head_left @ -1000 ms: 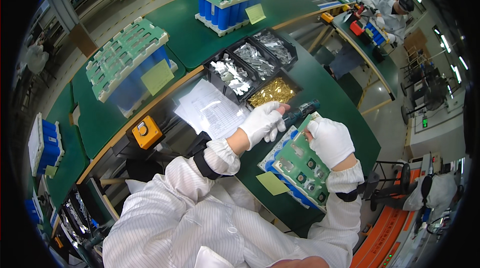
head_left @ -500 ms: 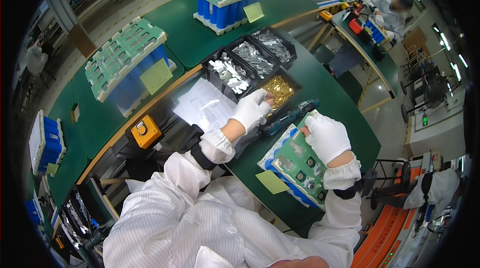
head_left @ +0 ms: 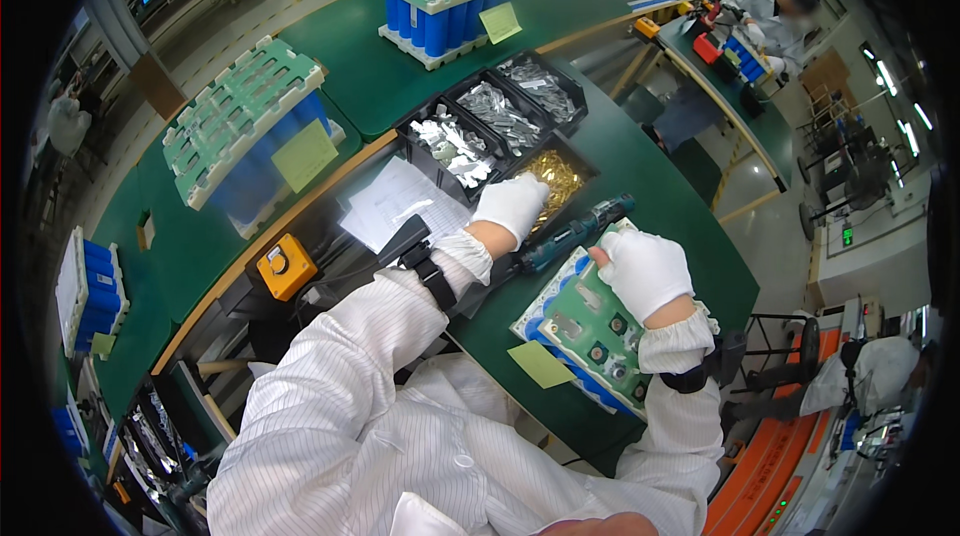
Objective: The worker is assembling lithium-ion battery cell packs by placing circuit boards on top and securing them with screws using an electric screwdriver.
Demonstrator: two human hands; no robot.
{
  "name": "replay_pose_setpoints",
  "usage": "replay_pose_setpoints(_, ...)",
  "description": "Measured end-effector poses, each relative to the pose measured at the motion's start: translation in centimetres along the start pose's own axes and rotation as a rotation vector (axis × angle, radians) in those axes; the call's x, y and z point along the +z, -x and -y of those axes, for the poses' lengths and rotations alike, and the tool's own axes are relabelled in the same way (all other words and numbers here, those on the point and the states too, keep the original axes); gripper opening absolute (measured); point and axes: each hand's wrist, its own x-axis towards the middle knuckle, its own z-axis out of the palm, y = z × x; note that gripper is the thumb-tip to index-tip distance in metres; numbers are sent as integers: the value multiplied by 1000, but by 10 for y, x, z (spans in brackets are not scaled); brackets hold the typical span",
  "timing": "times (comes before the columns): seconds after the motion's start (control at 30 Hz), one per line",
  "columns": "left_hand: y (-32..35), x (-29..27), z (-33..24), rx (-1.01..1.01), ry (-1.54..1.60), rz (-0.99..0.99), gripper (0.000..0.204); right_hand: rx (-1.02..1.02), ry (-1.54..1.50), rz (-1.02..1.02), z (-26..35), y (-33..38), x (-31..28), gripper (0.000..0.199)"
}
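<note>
My left hand (head_left: pixel 511 208), in a white glove, reaches over the near edge of a black bin of small brass-coloured pieces (head_left: pixel 557 176). Its fingers are turned down into the bin and hidden by the back of the hand. Gloved likewise, my right hand (head_left: pixel 647 274) rests at the far right side of a battery pack (head_left: pixel 594 328) with a green top plate and blue cells. Its fingers are curled, with the bare thumb tip beside them; what they hold, if anything, is hidden. A yellow-green note (head_left: pixel 541 364) sticks to the pack's near left side.
Between bin and pack lies a teal-and-black power tool (head_left: pixel 567 240). Black bins hold silvery metal strips (head_left: pixel 452 146). Papers (head_left: pixel 403 211) lie left of them, near a yellow switch box (head_left: pixel 287 267). More battery packs (head_left: pixel 247 126) stand on the far bench. A co-worker (head_left: pixel 757 11) is at the far right.
My left hand has moved slightly to the right and turned over, so its fingers dip out of sight into the bin. My right hand stays at the pack, shifted a little.
</note>
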Motion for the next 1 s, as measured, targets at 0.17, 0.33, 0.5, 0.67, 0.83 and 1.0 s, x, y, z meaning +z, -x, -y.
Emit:
replay_pose_setpoints(0.17, -3, 2, 2, 5, -5, 6, 13, 94, 13, 178, 1, -3, -1, 47)
replay_pose_setpoints(0.33, -1, 0, 4, 75, 10, 1, 14, 178, -73, 281, -1, -4, -15, 50)
replay_pose_setpoints(0.5, -10, 0, 7, 83, 30, 48, 14, 54, -198, -116, -18, 6, -10, 26)
replay_pose_setpoints(0.67, -4, 0, 8, 18, 155, -3, 17, -110, -487, 0, -19, 12, -13, 14)
replay_pose_setpoints(0.83, -4, -3, 6, -4, 154, 58, 16, -121, -420, 51, -21, 11, -10, 16)
replay_pose_setpoints(1.0, -5, 0, 9, 11, 151, 48, 17, -72, -358, 59, -22, 11, -5, 16)
